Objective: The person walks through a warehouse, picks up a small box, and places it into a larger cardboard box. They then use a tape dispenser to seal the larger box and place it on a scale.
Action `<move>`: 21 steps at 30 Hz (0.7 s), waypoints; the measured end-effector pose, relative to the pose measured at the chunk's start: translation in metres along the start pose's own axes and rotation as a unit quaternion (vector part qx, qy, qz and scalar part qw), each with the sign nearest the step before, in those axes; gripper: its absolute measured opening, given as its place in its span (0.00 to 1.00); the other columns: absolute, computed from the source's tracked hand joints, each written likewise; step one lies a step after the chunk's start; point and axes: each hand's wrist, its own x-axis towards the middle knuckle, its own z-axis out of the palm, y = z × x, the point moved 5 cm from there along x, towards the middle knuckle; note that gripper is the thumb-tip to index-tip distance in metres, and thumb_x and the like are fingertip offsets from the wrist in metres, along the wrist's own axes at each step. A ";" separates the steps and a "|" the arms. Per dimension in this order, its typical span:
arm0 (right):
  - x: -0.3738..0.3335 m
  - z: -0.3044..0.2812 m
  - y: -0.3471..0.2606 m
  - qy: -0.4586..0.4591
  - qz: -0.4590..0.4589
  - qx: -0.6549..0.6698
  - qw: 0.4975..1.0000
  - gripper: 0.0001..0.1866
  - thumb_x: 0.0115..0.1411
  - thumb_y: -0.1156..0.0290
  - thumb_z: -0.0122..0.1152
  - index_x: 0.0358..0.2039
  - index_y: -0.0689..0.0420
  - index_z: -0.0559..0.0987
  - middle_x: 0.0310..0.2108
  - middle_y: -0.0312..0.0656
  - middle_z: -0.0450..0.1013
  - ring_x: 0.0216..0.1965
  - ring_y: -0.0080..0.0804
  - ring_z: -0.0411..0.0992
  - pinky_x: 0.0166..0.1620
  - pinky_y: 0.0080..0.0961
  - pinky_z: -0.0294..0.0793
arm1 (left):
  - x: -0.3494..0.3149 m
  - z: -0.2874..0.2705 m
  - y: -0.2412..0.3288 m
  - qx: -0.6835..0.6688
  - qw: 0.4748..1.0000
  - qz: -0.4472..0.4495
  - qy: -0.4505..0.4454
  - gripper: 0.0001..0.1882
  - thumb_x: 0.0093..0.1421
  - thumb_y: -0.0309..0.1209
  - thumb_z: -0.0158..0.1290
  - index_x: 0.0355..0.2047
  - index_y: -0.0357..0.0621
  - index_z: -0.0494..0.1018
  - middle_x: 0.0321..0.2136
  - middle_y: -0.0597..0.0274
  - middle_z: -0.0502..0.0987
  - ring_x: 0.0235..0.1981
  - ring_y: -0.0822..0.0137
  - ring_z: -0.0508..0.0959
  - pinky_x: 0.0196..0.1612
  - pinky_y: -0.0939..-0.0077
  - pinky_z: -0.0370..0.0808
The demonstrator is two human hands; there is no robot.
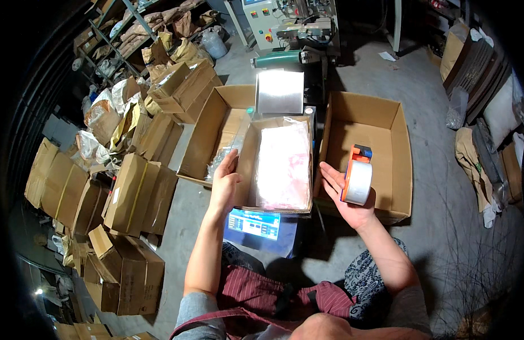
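An open cardboard box (246,175) in front of me holds a stack of flat plastic-wrapped packs (284,164), white and pink. My left hand (223,182) is at its left side, fingers stretched upward, with nothing gripped; whether the palm touches the wall I cannot tell. In my right hand (355,211) is an orange tape dispenser (358,178) with a wide roll of clear tape. The fingers of that hand point toward the box's right wall. Under the box's near edge, a blue device (256,226) shows a lit screen.
Larger open cartons stand left (198,153) and right (395,156) of the box; the left one has clear plastic inside. Behind is a machine with a green roller (279,59) and a shiny metal plate (279,93). Cardboard boxes (126,192) crowd the left floor. Sacks (503,110) lean at right.
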 end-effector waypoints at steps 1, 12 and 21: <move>0.004 -0.020 0.005 -0.016 0.005 0.022 1.000 0.15 0.63 0.63 0.51 0.41 0.62 0.78 0.67 0.58 0.58 0.72 0.47 0.50 0.72 0.39 0.47 | -0.004 -0.001 -0.003 0.023 1.000 -0.016 0.004 0.43 0.48 0.14 0.42 0.69 0.31 0.52 0.62 0.41 0.67 0.64 0.53 0.67 0.65 0.69 0.62; -0.038 -0.003 0.057 -0.141 0.076 0.001 0.987 0.35 0.68 0.55 0.45 0.68 0.65 0.56 0.72 0.52 0.49 0.72 0.41 0.49 0.73 0.42 0.48 | 0.004 -0.013 0.007 0.225 0.966 0.128 -0.019 0.39 0.45 0.09 0.39 0.61 0.40 0.67 0.50 0.41 0.77 0.56 0.52 0.76 0.59 0.74 0.67; -0.034 0.006 0.042 -0.099 0.047 -0.246 0.963 0.35 0.61 0.63 0.47 0.68 0.63 0.58 0.64 0.52 0.63 0.64 0.43 0.64 0.63 0.40 0.67 | 0.048 0.027 0.052 0.567 0.757 0.321 0.053 0.25 0.53 0.22 0.53 0.53 0.41 0.73 0.55 0.50 0.73 0.59 0.47 0.69 0.64 0.57 0.62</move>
